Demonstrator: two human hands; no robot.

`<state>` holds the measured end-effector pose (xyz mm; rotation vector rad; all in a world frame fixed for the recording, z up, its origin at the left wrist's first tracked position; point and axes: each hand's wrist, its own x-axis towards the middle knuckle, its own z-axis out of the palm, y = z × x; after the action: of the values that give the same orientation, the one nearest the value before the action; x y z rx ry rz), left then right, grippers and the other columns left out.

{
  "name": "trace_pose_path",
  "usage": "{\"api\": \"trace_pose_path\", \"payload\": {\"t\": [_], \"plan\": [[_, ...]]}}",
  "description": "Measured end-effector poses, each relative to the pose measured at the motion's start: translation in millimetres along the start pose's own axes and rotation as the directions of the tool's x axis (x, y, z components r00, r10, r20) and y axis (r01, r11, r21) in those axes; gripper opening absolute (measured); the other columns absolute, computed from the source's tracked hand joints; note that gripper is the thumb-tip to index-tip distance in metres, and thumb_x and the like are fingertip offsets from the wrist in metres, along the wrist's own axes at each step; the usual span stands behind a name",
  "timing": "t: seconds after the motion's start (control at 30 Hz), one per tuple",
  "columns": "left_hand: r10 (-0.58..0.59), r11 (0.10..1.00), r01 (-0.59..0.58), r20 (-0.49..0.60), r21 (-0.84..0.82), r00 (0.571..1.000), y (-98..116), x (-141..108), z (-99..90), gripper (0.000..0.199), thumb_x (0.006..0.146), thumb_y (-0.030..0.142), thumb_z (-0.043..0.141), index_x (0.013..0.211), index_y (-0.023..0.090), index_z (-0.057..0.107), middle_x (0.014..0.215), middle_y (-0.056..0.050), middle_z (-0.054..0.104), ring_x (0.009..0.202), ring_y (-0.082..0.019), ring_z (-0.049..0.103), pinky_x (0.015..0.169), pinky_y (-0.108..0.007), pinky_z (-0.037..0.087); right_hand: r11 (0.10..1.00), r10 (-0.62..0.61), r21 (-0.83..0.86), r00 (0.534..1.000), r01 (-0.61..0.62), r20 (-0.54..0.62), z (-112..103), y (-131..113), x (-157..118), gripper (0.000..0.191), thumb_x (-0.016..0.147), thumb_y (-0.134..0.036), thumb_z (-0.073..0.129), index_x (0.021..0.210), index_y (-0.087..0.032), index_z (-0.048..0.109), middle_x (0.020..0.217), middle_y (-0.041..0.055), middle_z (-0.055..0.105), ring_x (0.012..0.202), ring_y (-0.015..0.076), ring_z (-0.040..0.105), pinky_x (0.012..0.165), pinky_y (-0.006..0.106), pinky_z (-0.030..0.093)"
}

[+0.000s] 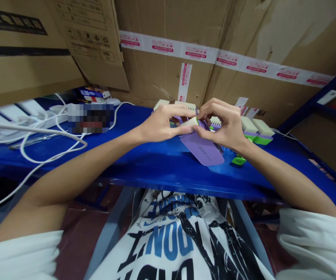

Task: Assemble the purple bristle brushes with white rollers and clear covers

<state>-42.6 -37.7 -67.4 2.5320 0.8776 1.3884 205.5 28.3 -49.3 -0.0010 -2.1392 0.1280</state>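
Observation:
My left hand [168, 122] is closed, thumb and fingers pinching a small white piece with a green edge [190, 123]. Facing it, my right hand [221, 122] is closed in a pinch at the top of a flat purple plastic piece [204, 149], right by the white piece's green end. The purple piece hangs tilted over the blue table, and the fingers hide where the two pieces meet. Behind my hands are brushes with cream bristles [185, 105]. To the right of my right hand are more brushes with green and purple bodies [262, 130].
A small green part [239, 160] lies near my right wrist on the blue table [144, 163]. White cables [28, 149] and a power strip [33, 122] spread over the left side. A small blue box [93, 93] stands behind them. Cardboard [162, 70] walls the back.

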Motion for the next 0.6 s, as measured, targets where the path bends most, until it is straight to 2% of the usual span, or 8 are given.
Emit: {"api": "trace_pose_path", "payload": {"t": [0.07, 0.17, 0.27, 0.37, 0.47, 0.6], "plan": [[-0.027, 0.999, 0.027, 0.031, -0.023, 0.999, 1.3, -0.7, 5.0, 0.044, 0.106, 0.060, 0.082, 0.127, 0.023, 0.088, 0.129, -0.011, 0.088, 0.118, -0.028, 0.083, 0.104, -0.040, 0.065, 0.999, 0.032, 0.009, 0.999, -0.033, 0.023, 4.3, 3.2, -0.5, 0.030, 0.093, -0.041, 0.088, 0.089, -0.026, 0.063, 0.088, 0.0003, 0.068, 0.073, 0.0166, 0.058, 0.065, 0.035, 0.052], [-0.030, 0.999, 0.032, 0.057, -0.036, 0.998, 5.4, -0.2, 10.9, 0.043, 0.109, 0.062, 0.077, 0.123, 0.022, 0.087, 0.123, -0.010, 0.088, 0.115, -0.028, 0.083, 0.102, -0.040, 0.064, 0.992, 0.123, 0.007, 0.987, -0.124, 0.107, 7.8, 2.1, 0.9, 0.033, 0.094, -0.047, 0.079, 0.087, -0.028, 0.052, 0.087, 0.0005, 0.062, 0.076, 0.0191, 0.054, 0.072, 0.039, 0.056], [-0.035, 0.998, 0.036, 0.042, -0.042, 0.999, 8.6, 0.5, 16.4, 0.042, 0.111, 0.062, 0.074, 0.116, 0.022, 0.086, 0.116, -0.010, 0.087, 0.113, -0.028, 0.080, 0.100, -0.040, 0.062, 0.978, 0.205, -0.016, 0.961, -0.206, 0.188, 6.8, -2.8, 5.2, 0.038, 0.092, -0.050, 0.075, 0.084, -0.030, 0.044, 0.083, 0.0006, 0.055, 0.078, 0.0215, 0.050, 0.080, 0.046, 0.060], [-0.064, 0.992, 0.065, 0.013, -0.104, 0.998, 5.3, 0.4, 25.8, 0.040, 0.110, 0.060, 0.075, 0.114, 0.021, 0.085, 0.117, -0.011, 0.085, 0.114, -0.028, 0.078, 0.098, -0.039, 0.061, 0.967, 0.254, -0.031, 0.945, -0.253, 0.205, 5.4, -2.1, 8.7, 0.039, 0.089, -0.045, 0.073, 0.081, -0.031, 0.038, 0.079, 0.0000, 0.049, 0.077, 0.0222, 0.046, 0.083, 0.048, 0.061], [-0.171, 0.962, 0.171, 0.020, -0.214, 0.985, -7.1, -0.6, 40.6, 0.039, 0.107, 0.057, 0.078, 0.113, 0.019, 0.084, 0.118, -0.011, 0.084, 0.112, -0.027, 0.076, 0.094, -0.037, 0.060, 0.942, 0.324, 0.013, 0.918, -0.336, 0.228, 9.0, 10.7, 8.2, 0.039, 0.089, -0.041, 0.072, 0.077, -0.030, 0.037, 0.074, -0.0011, 0.044, 0.075, 0.0214, 0.042, 0.083, 0.047, 0.060], [-0.353, 0.879, 0.351, 0.054, -0.323, 0.934, -30.3, -3.4, 59.5, 0.041, 0.106, 0.057, 0.080, 0.105, 0.016, 0.081, 0.101, -0.009, 0.080, 0.091, -0.021, 0.071, 0.081, -0.034, 0.056, 0.881, 0.413, 0.124, 0.870, -0.457, 0.270, 20.7, 37.8, 0.2, 0.040, 0.091, -0.046, 0.073, 0.073, -0.029, 0.042, 0.073, -0.0015, 0.046, 0.074, 0.0203, 0.042, 0.076, 0.043, 0.055]]}}
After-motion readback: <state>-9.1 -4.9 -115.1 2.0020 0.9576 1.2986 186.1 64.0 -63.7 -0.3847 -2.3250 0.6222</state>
